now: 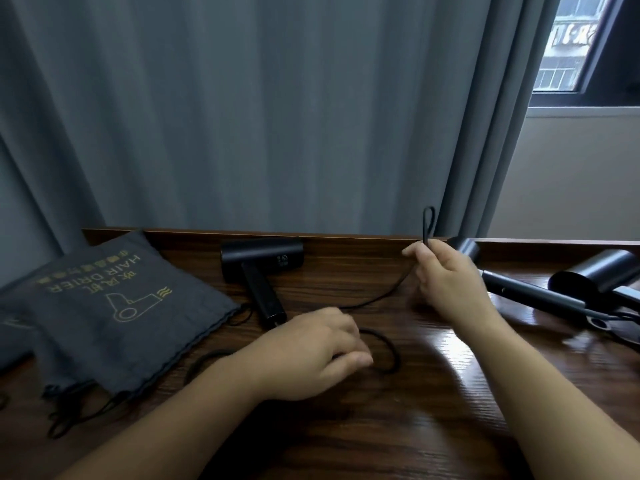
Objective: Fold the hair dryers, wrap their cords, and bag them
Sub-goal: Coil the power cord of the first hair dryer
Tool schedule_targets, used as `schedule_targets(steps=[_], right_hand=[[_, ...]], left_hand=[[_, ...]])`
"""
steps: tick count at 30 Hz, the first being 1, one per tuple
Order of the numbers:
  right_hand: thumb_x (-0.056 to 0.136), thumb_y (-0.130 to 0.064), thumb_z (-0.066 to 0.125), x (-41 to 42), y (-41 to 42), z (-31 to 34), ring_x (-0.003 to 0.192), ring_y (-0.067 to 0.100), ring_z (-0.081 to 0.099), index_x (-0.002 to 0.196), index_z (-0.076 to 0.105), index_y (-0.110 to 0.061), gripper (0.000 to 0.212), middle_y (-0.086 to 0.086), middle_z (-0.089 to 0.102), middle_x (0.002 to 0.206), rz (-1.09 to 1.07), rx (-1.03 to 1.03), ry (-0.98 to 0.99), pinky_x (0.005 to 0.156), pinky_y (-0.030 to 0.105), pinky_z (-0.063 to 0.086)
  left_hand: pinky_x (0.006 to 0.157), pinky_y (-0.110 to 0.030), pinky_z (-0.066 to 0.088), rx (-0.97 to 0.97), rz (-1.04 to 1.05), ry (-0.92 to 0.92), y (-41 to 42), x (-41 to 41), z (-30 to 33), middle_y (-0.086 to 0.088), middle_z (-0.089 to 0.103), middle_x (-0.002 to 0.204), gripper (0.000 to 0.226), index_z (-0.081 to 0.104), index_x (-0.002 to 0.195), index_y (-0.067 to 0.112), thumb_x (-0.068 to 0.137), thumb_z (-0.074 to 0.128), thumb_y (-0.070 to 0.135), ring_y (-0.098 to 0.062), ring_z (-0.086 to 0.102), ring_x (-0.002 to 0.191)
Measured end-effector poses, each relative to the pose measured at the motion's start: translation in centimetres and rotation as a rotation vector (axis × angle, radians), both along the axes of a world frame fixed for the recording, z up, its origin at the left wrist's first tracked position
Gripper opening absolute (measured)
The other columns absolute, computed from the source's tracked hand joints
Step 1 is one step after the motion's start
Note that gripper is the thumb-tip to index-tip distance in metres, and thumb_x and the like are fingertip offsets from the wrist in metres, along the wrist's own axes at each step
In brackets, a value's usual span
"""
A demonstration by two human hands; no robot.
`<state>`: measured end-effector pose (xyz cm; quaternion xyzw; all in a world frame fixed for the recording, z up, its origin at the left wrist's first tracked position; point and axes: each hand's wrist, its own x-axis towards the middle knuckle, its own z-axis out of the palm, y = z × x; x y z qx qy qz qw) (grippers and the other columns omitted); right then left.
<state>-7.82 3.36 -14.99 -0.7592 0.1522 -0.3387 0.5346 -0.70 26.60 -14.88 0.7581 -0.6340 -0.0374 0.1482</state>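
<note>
Cord (377,296) looping on desk (433,393).
R hand (446,278) fingers pinch cord loop, raised; L hand (311,355) fingers curled on cord near dryer (263,268).

Head camera looks down, close over table (398,427).

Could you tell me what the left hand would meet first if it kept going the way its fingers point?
Probably the cord looped on the table just beyond the left hand; its fingertips look nearly on it already, though depth is unclear.

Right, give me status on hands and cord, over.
Right hand pinches a loop of cord held up. Left hand rests on slack cord on the table. Hair dryer unfolded, not bagged. Nothing in the way.
</note>
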Motion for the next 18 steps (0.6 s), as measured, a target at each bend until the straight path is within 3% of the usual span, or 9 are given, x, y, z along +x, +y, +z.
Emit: schedule_targets(steps=[2, 4, 7, 8, 10, 12, 13, 16, 18], right_hand=[[0.104, -0.041, 0.049, -0.2, -1.1, -0.3, 0.073, 0.02, 0.059, 0.093, 0.072, -0.025, 0.03, -0.01, 0.061, 0.068, -0.145, -0.379, 0.284, 0.065, 0.033, 0.043], [0.1, -0.056, 0.047, -0.6, -0.8, -0.3, 0.082, 0.027, 0.065, 0.082, 0.071, -0.025, 0.043, -0.002, 0.066, 0.072, -0.185, -0.549, 0.565, 0.072, 0.036, 0.052], [0.089, -0.077, 0.044, -0.8, -0.2, 0.1, 0.079, 0.026, 0.065, 0.074, 0.067, -0.023, 0.06, 0.001, 0.067, 0.075, -0.237, -0.64, 0.767, 0.069, 0.035, 0.055], [0.087, -0.08, 0.043, -0.7, -0.3, 0.4, 0.083, 0.025, 0.063, 0.079, 0.067, -0.025, 0.06, 0.0, 0.065, 0.08, -0.296, -0.667, 0.728, 0.071, 0.036, 0.054], [0.091, -0.072, 0.045, -1.0, -0.1, 0.8, 0.09, 0.023, 0.057, 0.086, 0.063, -0.025, 0.05, -0.004, 0.058, 0.086, -0.379, -0.696, 0.407, 0.076, 0.037, 0.049], [0.096, -0.059, 0.047, -1.3, 0.7, 0.9, 0.09, 0.017, 0.056, 0.089, 0.061, -0.028, 0.035, -0.011, 0.057, 0.087, -0.248, -0.655, 0.047, 0.077, 0.035, 0.045], [0.095, -0.057, 0.048, -1.4, 1.2, 1.0, 0.092, 0.012, 0.058, 0.093, 0.064, -0.031, 0.031, -0.014, 0.06, 0.091, -0.078, -0.627, -0.026, 0.08, 0.034, 0.046], [0.091, -0.063, 0.047, -1.2, 3.2, 0.3, 0.109, -0.003, 0.058, 0.114, 0.068, -0.043, 0.037, -0.022, 0.066, 0.11, 0.456, -0.561, 0.205, 0.094, 0.025, 0.048], [0.095, -0.057, 0.049, -0.7, 3.4, -0.6, 0.111, -0.003, 0.056, 0.113, 0.067, -0.042, 0.03, -0.023, 0.064, 0.11, 0.445, -0.665, 0.252, 0.096, 0.025, 0.048]], left_hand=[[0.102, -0.026, 0.044, -0.205, 0.094, 0.189, 0.3, 1.0, 0.9, 0.017, 0.063, 0.118, 0.042, 0.066, 0.125, 0.033, 0.102, 0.037, 0.052, 0.002, 0.054, 0.115], [0.101, -0.028, 0.046, -0.372, 0.245, 0.231, 1.1, 3.4, 1.3, 0.017, 0.065, 0.117, 0.033, 0.063, 0.127, 0.034, 0.104, 0.041, 0.039, 0.001, 0.058, 0.113], [0.11, -0.039, 0.039, -0.244, 0.448, -0.2, 3.1, 8.3, 1.1, 0.003, 0.06, 0.132, 0.043, 0.061, 0.133, 0.025, 0.097, 0.049, 0.005, -0.017, 0.052, 0.127], [0.113, -0.043, 0.032, -0.155, 0.512, -0.336, 3.7, 9.8, 0.9, -0.001, 0.055, 0.139, 0.046, 0.059, 0.135, 0.024, 0.095, 0.051, 0.005, -0.022, 0.045, 0.135], [0.118, -0.049, 0.02, -0.023, 0.643, -0.42, 4.6, 12.1, 0.8, -0.004, 0.042, 0.153, 0.044, 0.05, 0.144, 0.026, 0.1, 0.049, 0.019, -0.025, 0.027, 0.147], [0.121, -0.051, 0.014, 0.084, 0.757, -0.363, 4.8, 13.9, 0.9, -0.006, 0.027, 0.162, 0.05, 0.035, 0.153, 0.029, 0.104, 0.041, 0.04, -0.026, 0.014, 0.152], [0.121, -0.051, 0.015, 0.138, 0.79, -0.325, 4.8, 14.6, 1.0, -0.006, 0.024, 0.163, 0.056, 0.029, 0.155, 0.029, 0.104, 0.038, 0.049, -0.027, 0.013, 0.153], [0.12, -0.047, 0.027, 0.133, 0.815, -0.067, 4.3, 16.0, 1.2, -0.007, 0.026, 0.162, 0.072, 0.024, 0.157, 0.026, 0.097, 0.045, 0.061, -0.029, 0.025, 0.148], [0.119, -0.046, 0.027, 0.11, 0.857, -0.065, 3.7, 16.1, 1.1, -0.01, 0.027, 0.16, 0.074, 0.027, 0.156, 0.026, 0.095, 0.049, 0.062, -0.031, 0.024, 0.148]])
